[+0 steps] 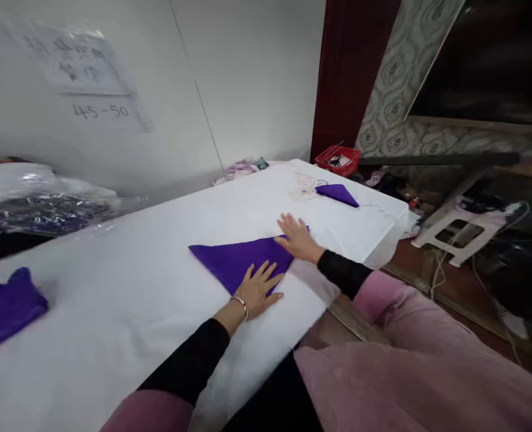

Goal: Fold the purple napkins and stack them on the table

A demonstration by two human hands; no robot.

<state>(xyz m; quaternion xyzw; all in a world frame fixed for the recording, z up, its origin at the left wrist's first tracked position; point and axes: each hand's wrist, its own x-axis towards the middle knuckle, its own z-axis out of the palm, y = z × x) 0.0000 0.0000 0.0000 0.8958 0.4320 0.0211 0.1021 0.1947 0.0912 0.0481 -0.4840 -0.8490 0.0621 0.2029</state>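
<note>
Because the left hand [259, 289] and the right hand [298, 239] only press flat, fingers spread, on the purple cloth [236, 261] near the front edge of the table [113, 312], it may slide and wrinkle.

Rear wall: smooth white wall panels [248, 78], one slanting seam between them. White paper sheet [90, 72] taped at left, handwritten "45-50". Dark red upright panel [351, 72] to the right, then a grey ornament-patterned wall panel [400, 78]. Long table under white cloth [113, 288] runs along the wall. White plastic stool [427, 235] stands on the reddish-brown floor [463, 294]. Light is even and diffuse.
</note>
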